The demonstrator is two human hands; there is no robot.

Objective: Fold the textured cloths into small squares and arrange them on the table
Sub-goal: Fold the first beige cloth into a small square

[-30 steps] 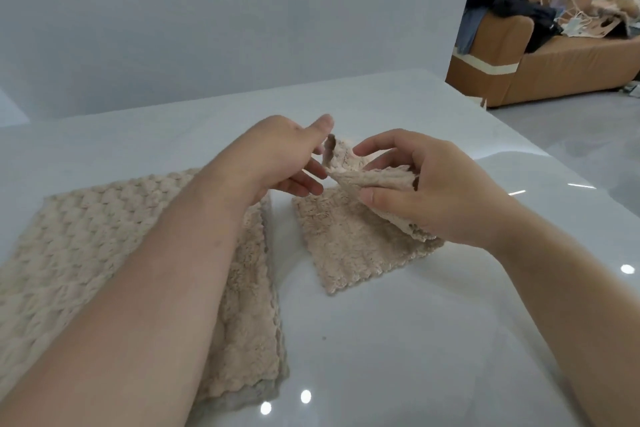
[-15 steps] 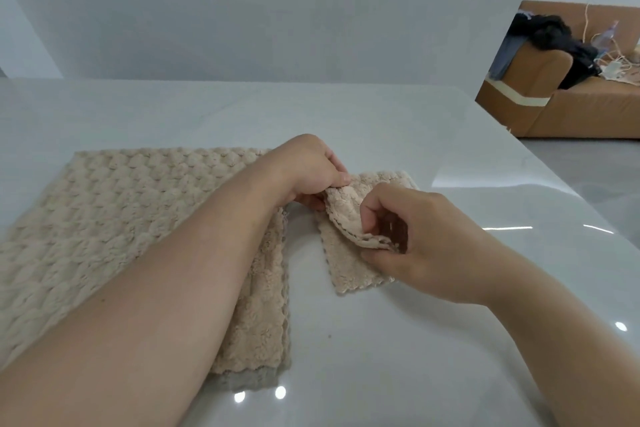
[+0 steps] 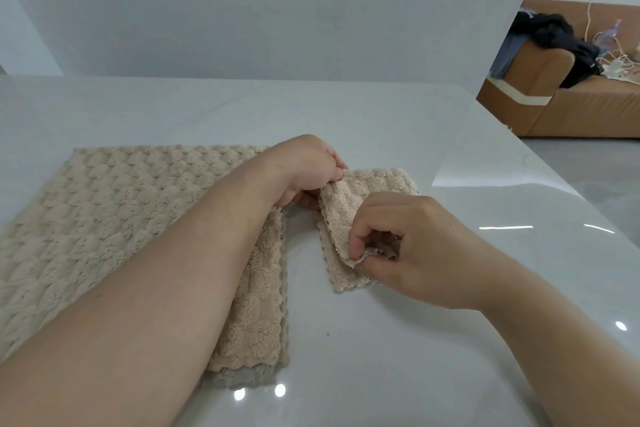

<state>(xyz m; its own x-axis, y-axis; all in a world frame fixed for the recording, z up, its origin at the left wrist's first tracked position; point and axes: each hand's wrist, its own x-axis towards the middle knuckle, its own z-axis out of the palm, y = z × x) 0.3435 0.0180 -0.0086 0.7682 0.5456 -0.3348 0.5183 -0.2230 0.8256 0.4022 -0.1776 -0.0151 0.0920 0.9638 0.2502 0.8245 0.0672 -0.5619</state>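
A small beige textured cloth (image 3: pixel 360 194), partly folded, lies on the white table (image 3: pixel 381 357) at centre. My left hand (image 3: pixel 308 166) pinches its far left corner. My right hand (image 3: pixel 408 246) pinches the near corner of its top layer, a little above the lower layer. To the left, a stack of larger beige textured cloths (image 3: pixel 104 225) lies spread flat, with a grey-green one showing under its near edge. My left forearm crosses over that stack.
The table's right edge runs diagonally past my right arm. Beyond it, a brown sofa (image 3: pixel 581 104) with dark clothes and cables stands on the floor. A plain wall stands behind the table.
The small cloth has come down from mid-air onto the table. My left hand has taken hold of its far corner, and my right hand has drawn the top layer's corner toward me.
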